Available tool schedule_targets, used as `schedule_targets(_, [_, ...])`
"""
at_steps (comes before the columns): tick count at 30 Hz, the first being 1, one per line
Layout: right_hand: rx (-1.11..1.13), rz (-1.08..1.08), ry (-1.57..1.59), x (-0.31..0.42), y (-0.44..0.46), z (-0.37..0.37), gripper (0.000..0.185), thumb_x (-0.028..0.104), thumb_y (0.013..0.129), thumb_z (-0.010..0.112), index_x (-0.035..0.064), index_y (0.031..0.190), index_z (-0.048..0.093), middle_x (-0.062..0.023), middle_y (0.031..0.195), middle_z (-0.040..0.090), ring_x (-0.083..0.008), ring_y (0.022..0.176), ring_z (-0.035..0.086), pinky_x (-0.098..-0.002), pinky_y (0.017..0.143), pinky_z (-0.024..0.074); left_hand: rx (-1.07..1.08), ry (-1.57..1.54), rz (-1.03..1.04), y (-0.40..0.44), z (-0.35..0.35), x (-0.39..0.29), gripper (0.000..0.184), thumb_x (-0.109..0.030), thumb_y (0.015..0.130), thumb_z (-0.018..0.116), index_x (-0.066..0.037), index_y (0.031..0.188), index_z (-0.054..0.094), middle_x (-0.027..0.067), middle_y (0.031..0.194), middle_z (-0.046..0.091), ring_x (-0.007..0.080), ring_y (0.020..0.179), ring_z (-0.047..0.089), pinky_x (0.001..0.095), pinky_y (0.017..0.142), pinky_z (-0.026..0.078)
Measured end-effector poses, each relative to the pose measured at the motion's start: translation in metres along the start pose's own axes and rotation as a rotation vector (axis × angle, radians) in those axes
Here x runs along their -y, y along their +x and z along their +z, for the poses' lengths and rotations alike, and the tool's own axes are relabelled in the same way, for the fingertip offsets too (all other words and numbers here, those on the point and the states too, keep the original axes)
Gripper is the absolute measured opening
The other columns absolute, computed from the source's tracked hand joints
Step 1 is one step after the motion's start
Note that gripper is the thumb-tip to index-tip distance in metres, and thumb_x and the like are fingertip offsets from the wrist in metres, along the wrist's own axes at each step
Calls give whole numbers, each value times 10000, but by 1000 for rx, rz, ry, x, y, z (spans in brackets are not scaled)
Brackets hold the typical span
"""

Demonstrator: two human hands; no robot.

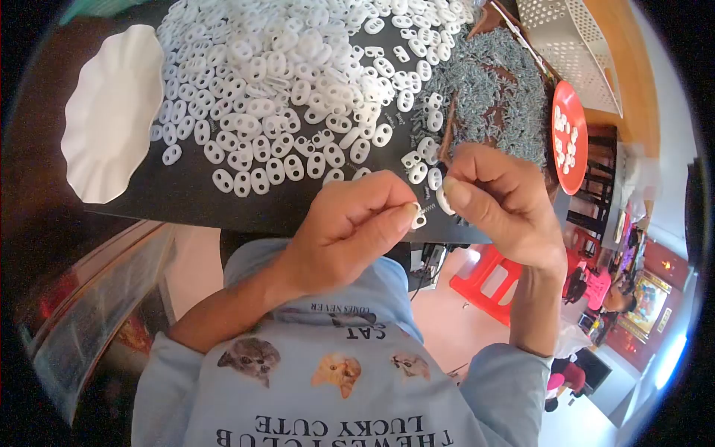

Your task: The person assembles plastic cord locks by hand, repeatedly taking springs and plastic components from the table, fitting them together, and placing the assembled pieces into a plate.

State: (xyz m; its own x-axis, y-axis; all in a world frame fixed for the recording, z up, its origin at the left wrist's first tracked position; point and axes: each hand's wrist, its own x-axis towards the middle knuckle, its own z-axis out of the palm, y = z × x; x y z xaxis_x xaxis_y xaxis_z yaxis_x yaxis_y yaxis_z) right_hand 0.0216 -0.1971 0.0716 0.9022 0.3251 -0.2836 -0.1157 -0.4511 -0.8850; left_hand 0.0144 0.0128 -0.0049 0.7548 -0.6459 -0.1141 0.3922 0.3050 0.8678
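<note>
My left hand (354,231) pinches a small white cord lock piece (420,220) between thumb and forefinger. A thin metal spring (428,210) sticks out of that piece toward the right. Close beside it, my right hand (503,201) has thumb and curled fingers closed on a white oval cord lock piece (445,202), partly hidden by the fingers. The two held pieces are a little apart. Beyond my hands lies a large heap of white two-hole cord lock pieces (261,74), with several loose ones near its front edge. To its right is a pile of small grey metal springs (495,89).
A white wavy-edged tray (112,115) lies at the left of the black table (164,205). On the right are a red plate (567,177) with several white pieces and a perforated metal container (573,45). A red stool (484,287) stands on the floor below.
</note>
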Motion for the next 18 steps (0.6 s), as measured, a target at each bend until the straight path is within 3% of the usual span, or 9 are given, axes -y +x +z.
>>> schedule_targets(12, [34,-42,-17,-1,-1,6,160,124,902,625,-12,843,563,-44,690,519,-105,631,467,-282,547,384,30,113,97,1,0,3,144,-126,933,526,-27,837,568,-38,674,490,40,608,413,220,542,335])
schedule_targets(18, [48,-92,-92,-8,3,5,187,131,932,595,-7,816,549,-29,658,455,-98,588,405,-287,504,341,18,131,103,2,0,-1,141,-130,924,537,-26,837,575,-45,632,481,43,566,407,229,520,332])
